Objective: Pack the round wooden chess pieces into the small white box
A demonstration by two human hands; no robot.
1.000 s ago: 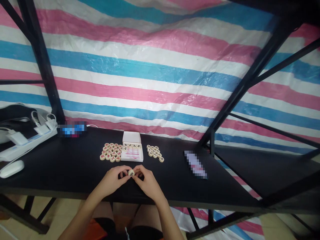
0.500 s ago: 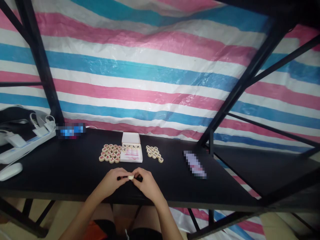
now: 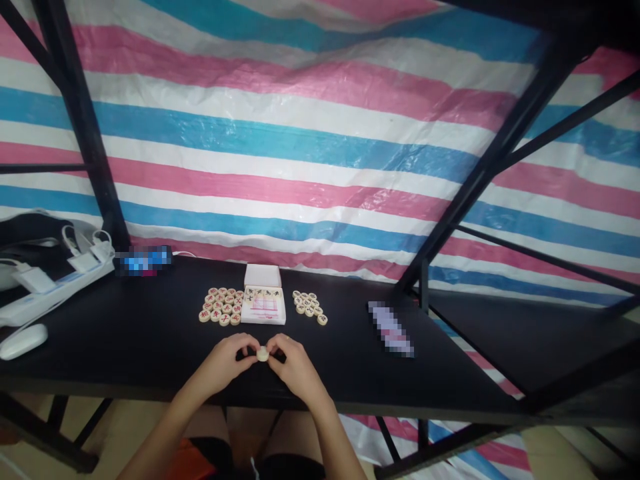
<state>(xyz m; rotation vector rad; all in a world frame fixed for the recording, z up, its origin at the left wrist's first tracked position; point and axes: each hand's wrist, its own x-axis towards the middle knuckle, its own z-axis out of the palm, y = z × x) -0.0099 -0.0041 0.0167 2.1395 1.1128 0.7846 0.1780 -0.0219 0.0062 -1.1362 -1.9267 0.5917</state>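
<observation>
Between my left hand and my right hand is a round, pale Chinese chess piece, pinched from both sides by thumbs and fingers near the front of the table. Any character on it is too small to make out. Just beyond stands an open white box with its lid tipped back; a few pieces with black characters lie along its far side. Red-marked pieces are grouped in rows left of the box. To its right sits a smaller cluster of dark-marked pieces.
On the black table, a white power strip with plugs and a white computer mouse are at the left. A blurred phone-like object lies right. Black metal frame posts stand before a striped plastic sheet.
The piece between my hands has turned slightly, so more of its pale face shows. My left fingers have shifted a little on it. The other pieces stay in place.
</observation>
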